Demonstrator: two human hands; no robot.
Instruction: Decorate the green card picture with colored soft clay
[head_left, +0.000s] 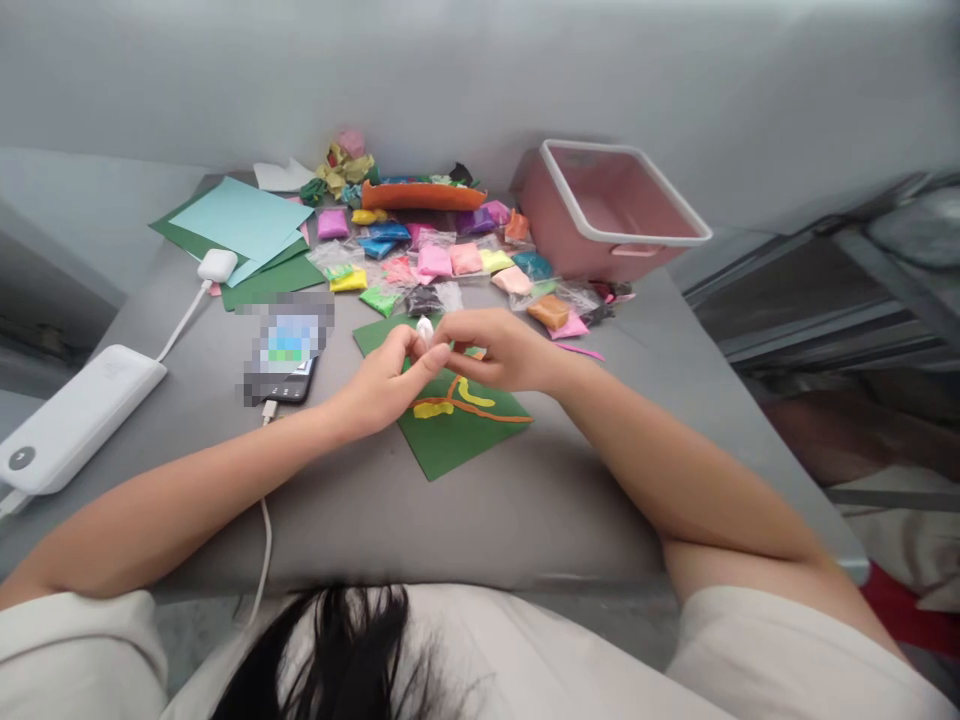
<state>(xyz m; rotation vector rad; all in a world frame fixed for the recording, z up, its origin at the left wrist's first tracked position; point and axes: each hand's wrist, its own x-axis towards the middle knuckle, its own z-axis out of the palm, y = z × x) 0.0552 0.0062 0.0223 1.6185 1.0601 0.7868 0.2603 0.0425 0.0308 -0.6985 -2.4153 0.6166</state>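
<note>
Over the far part of a green sheet (442, 452), my two hands meet at a small white lump (425, 329), perhaps clay. My left hand (390, 380) has its thumb and fingers closed on the lump from the left. From the right, my right hand (491, 350) pinches at the same lump with bent fingers. An orange branching strip (491, 412) crosses the sheet. Beside it lie yellow pieces (433, 410), one flat and one curved. My hands hide the sheet's middle.
Bagged colored clay packets (435, 261) lie beyond the sheet, with a pink bin (600, 250) at back right. On the left are a phone (289, 355), a white power bank (82, 415), cables and stacked colored paper (240, 225).
</note>
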